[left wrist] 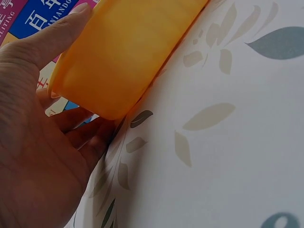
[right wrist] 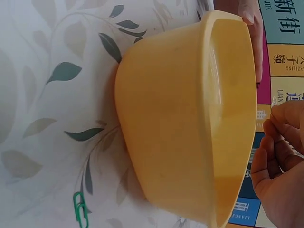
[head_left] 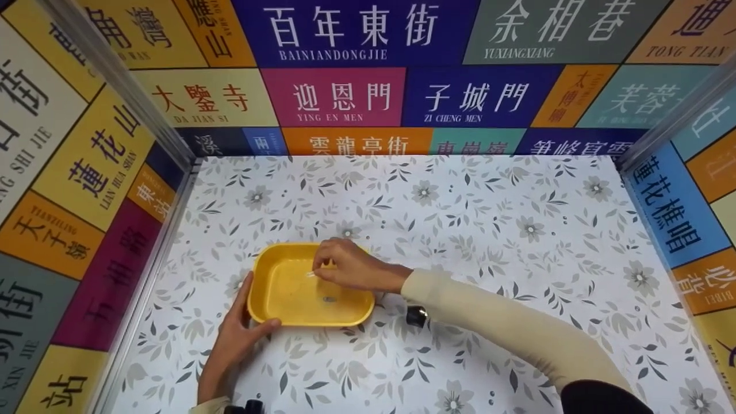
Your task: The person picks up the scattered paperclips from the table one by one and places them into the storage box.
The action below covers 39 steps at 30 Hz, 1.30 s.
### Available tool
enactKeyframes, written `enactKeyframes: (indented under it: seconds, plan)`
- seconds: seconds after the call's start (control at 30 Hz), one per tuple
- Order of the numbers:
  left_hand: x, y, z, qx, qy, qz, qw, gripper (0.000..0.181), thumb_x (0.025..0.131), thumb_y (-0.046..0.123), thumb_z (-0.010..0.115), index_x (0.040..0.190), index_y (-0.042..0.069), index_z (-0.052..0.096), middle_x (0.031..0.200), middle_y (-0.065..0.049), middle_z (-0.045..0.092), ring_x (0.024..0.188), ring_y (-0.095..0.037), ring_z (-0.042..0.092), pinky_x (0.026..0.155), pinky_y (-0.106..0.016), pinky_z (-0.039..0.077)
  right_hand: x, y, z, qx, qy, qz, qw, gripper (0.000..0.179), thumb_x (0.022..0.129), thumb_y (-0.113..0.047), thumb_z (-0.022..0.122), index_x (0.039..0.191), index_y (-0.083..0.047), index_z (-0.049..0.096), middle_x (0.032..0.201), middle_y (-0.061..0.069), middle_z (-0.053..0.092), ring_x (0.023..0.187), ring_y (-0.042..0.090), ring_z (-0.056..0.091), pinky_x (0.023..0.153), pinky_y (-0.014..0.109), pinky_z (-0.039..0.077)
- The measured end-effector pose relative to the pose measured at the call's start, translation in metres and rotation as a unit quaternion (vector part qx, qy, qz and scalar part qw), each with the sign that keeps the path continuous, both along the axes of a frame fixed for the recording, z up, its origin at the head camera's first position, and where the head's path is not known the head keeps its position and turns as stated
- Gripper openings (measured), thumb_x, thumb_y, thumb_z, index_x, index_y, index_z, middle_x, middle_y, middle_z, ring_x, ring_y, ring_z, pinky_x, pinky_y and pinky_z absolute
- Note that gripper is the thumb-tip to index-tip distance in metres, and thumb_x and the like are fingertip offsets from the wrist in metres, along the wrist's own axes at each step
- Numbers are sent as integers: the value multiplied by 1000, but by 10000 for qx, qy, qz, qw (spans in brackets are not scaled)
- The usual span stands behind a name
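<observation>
A yellow plastic basin [head_left: 287,293] stands on the patterned tabletop. My left hand [head_left: 238,322] grips its left near corner, thumb at the near rim and fingers along the outer wall; the left wrist view shows this hand [left wrist: 47,128] around the corner. Over the basin's right half, my right hand [head_left: 351,267] pinches a small white wire piece, apparently a paper clip [head_left: 311,274]. In the right wrist view a loop of it shows at the fingertips of that hand [right wrist: 285,156]. A small greyish spot [head_left: 329,299] lies on the basin floor; its kind is unclear.
A green paper clip [right wrist: 80,210] lies on the table outside the basin, seen in the right wrist view. The white leaf-and-flower tabletop [head_left: 517,276] is bordered by panels with coloured street-name signs [head_left: 339,98] at the back, left and right.
</observation>
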State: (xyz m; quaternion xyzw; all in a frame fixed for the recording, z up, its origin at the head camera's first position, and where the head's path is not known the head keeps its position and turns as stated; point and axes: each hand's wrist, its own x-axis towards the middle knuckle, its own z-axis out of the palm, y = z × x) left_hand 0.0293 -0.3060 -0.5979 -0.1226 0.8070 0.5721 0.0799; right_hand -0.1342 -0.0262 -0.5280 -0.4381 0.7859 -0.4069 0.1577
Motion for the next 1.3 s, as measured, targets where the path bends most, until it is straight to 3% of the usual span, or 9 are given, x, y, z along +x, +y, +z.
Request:
enactKeyframes:
  seconds: [0.17,0.33,0.6,0.87,1.0,1.3]
  plan:
    - [-1,2,-3,-7,215,-92,9997,118,91,30,94,178,38,15,185,7,13,168,-24,20,123,-9,22,1,-5,1,263,-118,81,9996,10,104,-11,75,106,-7,85,107,4,78,103,22,69,94,29,58]
    - [-1,2,-2,8,308,-129,9994,116,92,28,93,178,41,15,184,8,13,167,-26,22,128,-18,23,0,-12,2,379,-189,412,9983,11,103,-9,74,107,-6,84,104,4,78,97,15,66,90,25,57]
    - [0,-2,-1,258,626,-153,9976,116,92,15,92,179,30,16,185,1,12,166,-28,23,119,-4,25,-2,-29,11,616,-51,891,9941,14,101,-6,71,105,-5,85,103,3,78,92,12,65,86,20,56]
    - [1,-2,0,239,575,-162,9979,116,92,17,92,179,31,16,185,2,12,167,-27,20,119,-3,24,-10,-40,14,746,-245,1088,9910,15,103,-5,69,104,-4,84,101,2,79,89,11,66,86,18,56]
    - [2,-2,0,219,539,-139,9982,117,91,18,93,179,29,16,185,2,12,167,-28,20,118,-3,24,-12,-44,11,800,-347,1201,9889,17,104,-5,67,103,-1,83,94,1,77,82,11,63,80,18,55]
    - [4,-4,-1,4,381,-132,9992,117,92,26,93,178,39,14,184,8,11,167,-26,23,119,-6,23,-14,-53,2,853,-532,1304,9864,16,103,-4,66,98,1,81,77,-2,66,69,12,55,67,20,45]
